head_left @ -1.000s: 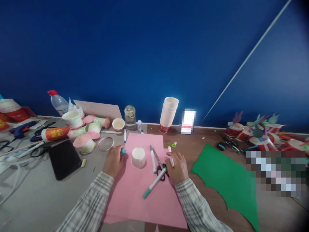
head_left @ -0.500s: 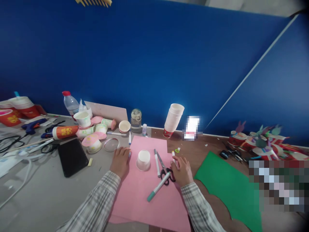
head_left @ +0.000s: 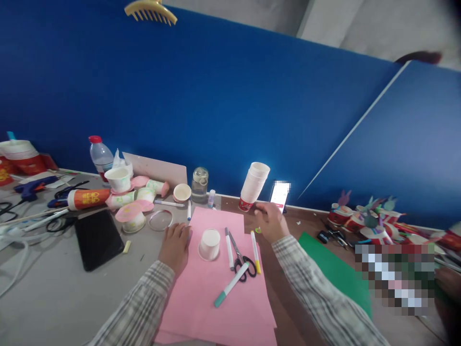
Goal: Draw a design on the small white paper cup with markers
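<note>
My left hand (head_left: 174, 247) lies flat with its fingers out on the left edge of the pink paper (head_left: 194, 298). An upside-down white paper cup (head_left: 209, 244) stands on the paper just right of it. My right hand (head_left: 272, 224) is raised over the brown tabletop, fingers apart and empty, between a leaning stack of paper cups (head_left: 254, 183) and a lit phone (head_left: 281, 193). On the paper are black-handled scissors (head_left: 236, 243), a teal-capped marker (head_left: 230, 285), a grey-capped marker (head_left: 229, 250) and a yellow marker (head_left: 255, 252).
A green sheet (head_left: 334, 278) lies at right, near decorated red cups (head_left: 374, 226). At left are a black tablet (head_left: 99, 240), pink-and-white cup crafts (head_left: 133, 216), a glue gun (head_left: 30, 186) and cables. A glass jar (head_left: 200, 185) stands before the blue partition (head_left: 216, 96).
My right hand has moved away from the scissors and yellow marker, up toward the phone and cup stack. My left hand stays at the paper's edge. The view has shifted slightly.
</note>
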`<state>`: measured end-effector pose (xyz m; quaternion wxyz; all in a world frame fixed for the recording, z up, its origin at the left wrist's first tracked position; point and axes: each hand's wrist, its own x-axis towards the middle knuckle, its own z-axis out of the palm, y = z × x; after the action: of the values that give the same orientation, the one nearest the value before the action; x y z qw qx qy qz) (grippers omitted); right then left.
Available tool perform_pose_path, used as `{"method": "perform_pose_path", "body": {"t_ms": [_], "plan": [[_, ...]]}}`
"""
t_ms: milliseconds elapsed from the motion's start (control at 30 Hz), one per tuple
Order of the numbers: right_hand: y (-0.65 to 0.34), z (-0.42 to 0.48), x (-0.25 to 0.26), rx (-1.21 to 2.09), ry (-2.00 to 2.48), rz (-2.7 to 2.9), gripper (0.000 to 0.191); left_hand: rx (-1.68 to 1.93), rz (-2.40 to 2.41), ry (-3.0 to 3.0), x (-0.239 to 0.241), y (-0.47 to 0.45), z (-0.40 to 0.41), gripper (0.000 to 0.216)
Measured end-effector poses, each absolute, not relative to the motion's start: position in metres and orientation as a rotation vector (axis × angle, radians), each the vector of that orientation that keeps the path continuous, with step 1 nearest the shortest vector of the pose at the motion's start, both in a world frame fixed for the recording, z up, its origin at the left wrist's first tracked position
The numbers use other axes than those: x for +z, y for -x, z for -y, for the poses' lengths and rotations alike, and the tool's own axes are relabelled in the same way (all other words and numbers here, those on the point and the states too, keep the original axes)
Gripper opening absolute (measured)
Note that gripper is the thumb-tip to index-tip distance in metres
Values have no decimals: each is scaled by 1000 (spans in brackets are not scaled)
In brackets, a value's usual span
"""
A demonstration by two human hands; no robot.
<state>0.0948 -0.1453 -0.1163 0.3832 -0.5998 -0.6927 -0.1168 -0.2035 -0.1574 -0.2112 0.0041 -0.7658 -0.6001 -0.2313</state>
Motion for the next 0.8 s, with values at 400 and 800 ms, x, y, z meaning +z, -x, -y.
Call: {"method": "perform_pose_path", "body": {"t_ms": [400, 800], "plan": [[-124, 39, -21, -574, 1571, 2034, 43, -801, 1838, 2383, -212, 204, 156, 41], [-133, 30, -13, -540, 1702, 2092, 62, -828, 1816, 2417, -207, 202, 159, 42]]}}
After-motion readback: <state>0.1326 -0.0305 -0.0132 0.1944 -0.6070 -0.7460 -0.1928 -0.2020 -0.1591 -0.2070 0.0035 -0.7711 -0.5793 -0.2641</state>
